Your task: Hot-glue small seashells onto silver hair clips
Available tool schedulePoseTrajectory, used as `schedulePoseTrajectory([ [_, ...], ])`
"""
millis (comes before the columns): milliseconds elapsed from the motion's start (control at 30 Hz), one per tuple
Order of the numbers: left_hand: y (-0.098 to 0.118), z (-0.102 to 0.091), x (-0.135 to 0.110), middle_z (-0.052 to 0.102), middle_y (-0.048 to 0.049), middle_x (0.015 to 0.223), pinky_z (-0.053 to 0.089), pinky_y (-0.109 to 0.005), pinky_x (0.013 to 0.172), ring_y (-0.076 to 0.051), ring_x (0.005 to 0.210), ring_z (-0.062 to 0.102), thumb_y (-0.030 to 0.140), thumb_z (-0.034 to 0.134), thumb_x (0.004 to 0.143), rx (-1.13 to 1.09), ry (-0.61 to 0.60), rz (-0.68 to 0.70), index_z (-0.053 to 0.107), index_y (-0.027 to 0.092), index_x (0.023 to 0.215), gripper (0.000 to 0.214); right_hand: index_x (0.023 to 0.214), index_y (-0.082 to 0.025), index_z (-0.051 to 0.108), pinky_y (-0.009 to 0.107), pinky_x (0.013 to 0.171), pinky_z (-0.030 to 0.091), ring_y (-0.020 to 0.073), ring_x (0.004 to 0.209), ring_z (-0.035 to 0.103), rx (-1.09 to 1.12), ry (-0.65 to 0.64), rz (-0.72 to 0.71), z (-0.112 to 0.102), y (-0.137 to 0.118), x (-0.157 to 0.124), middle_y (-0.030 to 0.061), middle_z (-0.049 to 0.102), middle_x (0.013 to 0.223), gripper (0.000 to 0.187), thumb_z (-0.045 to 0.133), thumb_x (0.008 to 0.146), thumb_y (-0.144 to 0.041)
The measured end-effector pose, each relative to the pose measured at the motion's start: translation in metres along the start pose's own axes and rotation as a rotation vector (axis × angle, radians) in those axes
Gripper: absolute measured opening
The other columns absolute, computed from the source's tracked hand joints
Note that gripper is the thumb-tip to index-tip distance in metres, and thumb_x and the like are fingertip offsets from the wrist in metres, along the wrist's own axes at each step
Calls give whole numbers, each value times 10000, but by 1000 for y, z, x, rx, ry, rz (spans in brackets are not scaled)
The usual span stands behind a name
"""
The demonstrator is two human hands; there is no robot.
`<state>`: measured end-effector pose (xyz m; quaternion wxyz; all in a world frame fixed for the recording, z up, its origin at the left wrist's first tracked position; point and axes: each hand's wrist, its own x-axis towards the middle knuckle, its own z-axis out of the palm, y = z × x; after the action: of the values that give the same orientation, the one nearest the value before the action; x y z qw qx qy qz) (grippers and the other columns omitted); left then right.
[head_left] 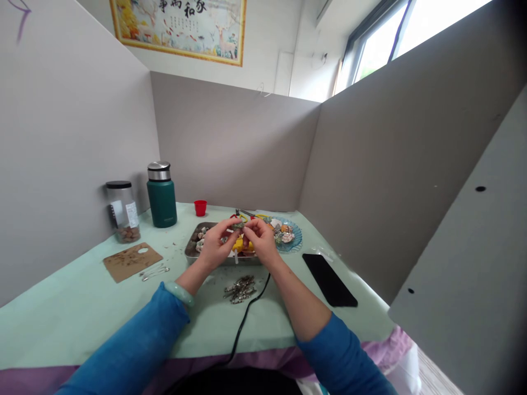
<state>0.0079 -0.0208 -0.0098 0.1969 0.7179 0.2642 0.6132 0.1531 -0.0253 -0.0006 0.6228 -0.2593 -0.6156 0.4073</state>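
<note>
My left hand [217, 242] and my right hand [262, 240] meet over a metal tray [193, 253], fingertips pinched together. Between them is a small green patterned piece [237, 225], mostly covered by the fingers, so its kind is unclear. Below the hands a yellow object [239, 244] lies in the tray, partly hidden. Small patterned pieces [200, 241] sit at the tray's left end. Just beyond my right hand, a blue plate [297, 235] holds several patterned bundles [287, 237]. In front of the tray lies a pile of small metal pins or clips [240, 289].
A black cord [244, 323] runs to the table's front edge. A black flat slab [329, 280] lies right. To the left are brown card [132, 261], safety pins [154, 271], a jar [124, 214] and a green flask [162, 200]. Behind are a red cup [200, 208] and pliers [242, 215].
</note>
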Motion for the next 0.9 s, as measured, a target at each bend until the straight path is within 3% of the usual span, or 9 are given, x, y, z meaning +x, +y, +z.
schedulePoseTrajectory([
  [333,-3,1,0,665,-87,1092,528,-244,686,-147,747,651,306,604,825,-4,13,-16,632,195,1111,309,774,-204,505,219,463,438,89,423,500,19,-4,20,2,-1,0,-77,532,495,254,669,723,-392],
  [700,-5,0,-1,650,-92,1095,533,-258,735,-170,847,649,279,564,860,74,2,81,621,200,1118,276,766,-203,503,217,458,422,87,432,496,35,-11,-28,2,0,-1,-72,529,510,216,659,735,-349],
  [800,-3,2,0,662,-86,1027,530,-268,726,-158,790,645,302,582,851,-37,16,4,608,189,1116,289,814,-203,516,222,471,429,91,450,500,10,-20,-47,1,-1,-2,-70,527,533,198,632,754,-352],
  [900,0,2,2,665,-45,830,530,-273,708,-148,723,635,330,608,833,-229,13,-127,588,169,1114,325,843,-202,532,220,474,425,85,458,487,-8,14,-60,0,1,-1,-63,534,571,190,616,758,-349],
])
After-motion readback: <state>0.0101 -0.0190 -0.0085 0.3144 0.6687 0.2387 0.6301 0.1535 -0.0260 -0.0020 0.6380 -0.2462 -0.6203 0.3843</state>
